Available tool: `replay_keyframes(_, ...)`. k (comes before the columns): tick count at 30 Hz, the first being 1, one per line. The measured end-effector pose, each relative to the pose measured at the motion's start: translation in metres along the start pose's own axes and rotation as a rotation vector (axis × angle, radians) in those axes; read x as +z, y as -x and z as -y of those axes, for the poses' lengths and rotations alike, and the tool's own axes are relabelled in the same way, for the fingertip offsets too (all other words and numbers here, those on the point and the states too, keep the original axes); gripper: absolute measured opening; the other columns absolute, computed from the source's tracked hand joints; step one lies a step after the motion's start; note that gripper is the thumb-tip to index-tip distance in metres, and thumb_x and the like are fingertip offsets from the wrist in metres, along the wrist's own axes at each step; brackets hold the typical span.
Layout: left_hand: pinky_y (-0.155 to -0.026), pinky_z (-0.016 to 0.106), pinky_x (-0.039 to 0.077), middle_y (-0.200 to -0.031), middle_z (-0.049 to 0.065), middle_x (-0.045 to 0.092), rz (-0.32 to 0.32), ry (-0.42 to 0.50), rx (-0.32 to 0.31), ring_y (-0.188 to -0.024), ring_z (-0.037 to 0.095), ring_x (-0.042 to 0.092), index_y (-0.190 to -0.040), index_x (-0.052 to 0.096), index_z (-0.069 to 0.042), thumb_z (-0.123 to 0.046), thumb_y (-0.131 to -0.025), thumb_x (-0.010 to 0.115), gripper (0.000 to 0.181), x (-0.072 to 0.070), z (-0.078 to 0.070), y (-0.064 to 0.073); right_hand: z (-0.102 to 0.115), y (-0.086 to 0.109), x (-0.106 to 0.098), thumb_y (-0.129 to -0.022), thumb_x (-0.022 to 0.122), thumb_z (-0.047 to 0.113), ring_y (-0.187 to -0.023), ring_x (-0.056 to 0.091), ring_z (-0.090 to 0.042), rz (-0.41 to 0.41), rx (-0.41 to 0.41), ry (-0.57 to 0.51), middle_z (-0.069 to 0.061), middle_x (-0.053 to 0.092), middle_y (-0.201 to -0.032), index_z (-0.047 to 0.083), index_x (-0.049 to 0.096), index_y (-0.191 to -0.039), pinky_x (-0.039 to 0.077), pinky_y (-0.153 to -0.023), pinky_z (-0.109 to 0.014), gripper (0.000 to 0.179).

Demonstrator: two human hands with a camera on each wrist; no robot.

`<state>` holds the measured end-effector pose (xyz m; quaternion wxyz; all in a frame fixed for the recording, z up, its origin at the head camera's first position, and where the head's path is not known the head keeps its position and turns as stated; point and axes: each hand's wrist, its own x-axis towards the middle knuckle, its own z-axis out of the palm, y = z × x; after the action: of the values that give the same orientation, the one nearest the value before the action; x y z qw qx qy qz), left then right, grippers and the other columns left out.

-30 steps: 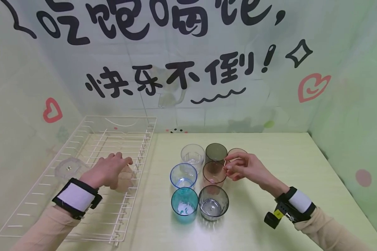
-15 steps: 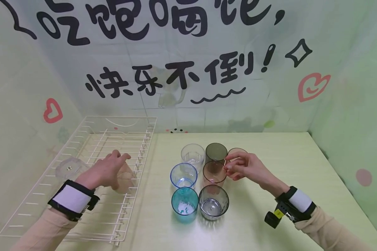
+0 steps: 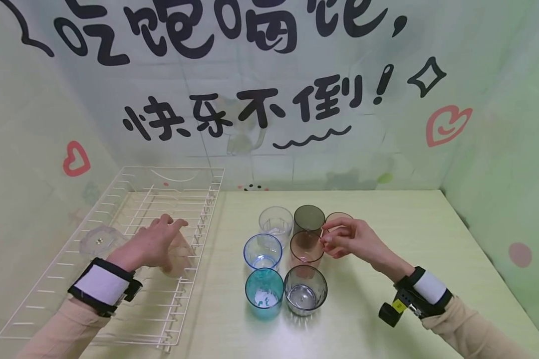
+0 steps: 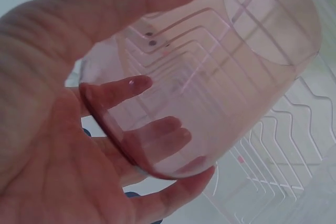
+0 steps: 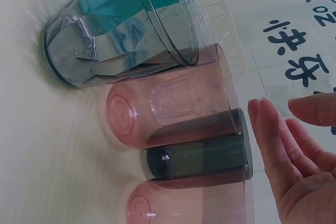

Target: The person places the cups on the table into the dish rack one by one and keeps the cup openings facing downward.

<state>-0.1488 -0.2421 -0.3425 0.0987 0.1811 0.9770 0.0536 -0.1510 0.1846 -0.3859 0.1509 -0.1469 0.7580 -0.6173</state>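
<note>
In the wire rack, my left hand (image 3: 150, 244) holds a pink see-through cup (image 4: 252, 103), its thumb on one side and fingers round the other. The hand hides part of this cup in the head view. My right hand (image 3: 352, 239) hovers beside another pink cup (image 3: 306, 247), fingers loosely bent and nothing in them. Behind that hand is a further pink cup (image 3: 339, 215), partly covered. A dark olive cup (image 3: 309, 217), a clear cup (image 3: 276, 222), a blue-rimmed cup (image 3: 262, 252), a teal cup (image 3: 264, 289) and a grey cup (image 3: 305, 291) stand close together.
The white wire rack (image 3: 175, 324) occupies the table's left side. A clear cup (image 3: 100, 239) lies in it, left of my left hand. The pale wooden table (image 3: 413, 239) extends to the right, bounded by a printed cloth wall (image 3: 251, 169) behind.
Over the last second my left wrist has shifted slightly left and the left fingers have spread a little on the pink cup. My right hand and the grouped cups keep their places.
</note>
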Motion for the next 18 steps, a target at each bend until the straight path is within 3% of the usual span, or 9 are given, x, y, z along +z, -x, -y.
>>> replay_keyframes(4, -0.078, 0.065, 0.037, -0.119, 0.030, 0.043, -0.022, 0.003, 0.003, -0.106, 0.046, 0.044, -0.130, 0.047, 0.000, -0.012, -0.046, 0.090, 0.095, -0.0018, 0.0000, 0.0009, 0.0009, -0.0007, 0.0000, -0.090, 0.061, 0.004, -0.080, 0.066, -0.022, -0.008, 0.005, 0.000, -0.027, 0.063, -0.098, -0.015, 0.048, -0.121, 0.052, -0.069, -0.042, 0.039)
replay_keyframes(10, -0.078, 0.066, 0.036, -0.127, 0.032, 0.039, -0.078, 0.016, 0.081, -0.113, 0.049, 0.041, -0.129, 0.048, -0.003, -0.019, -0.050, 0.086, 0.089, -0.0065, 0.0042, 0.0017, 0.0034, -0.0003, 0.0012, -0.090, 0.061, 0.003, -0.081, 0.066, -0.025, -0.032, 0.013, -0.005, -0.027, 0.063, -0.098, -0.014, 0.049, -0.120, 0.052, -0.069, -0.041, 0.037)
replay_keyframes(18, -0.084, 0.064, 0.032, -0.132, 0.032, 0.037, -0.158, 0.040, 0.151, -0.118, 0.049, 0.038, -0.129, 0.051, -0.005, -0.041, -0.063, 0.083, 0.081, -0.0098, 0.0018, 0.0039, 0.0017, -0.0004, 0.0021, -0.090, 0.056, -0.003, -0.079, 0.066, -0.028, -0.116, -0.094, 0.037, -0.025, 0.064, -0.093, -0.013, 0.052, -0.115, 0.052, -0.066, -0.044, 0.028)
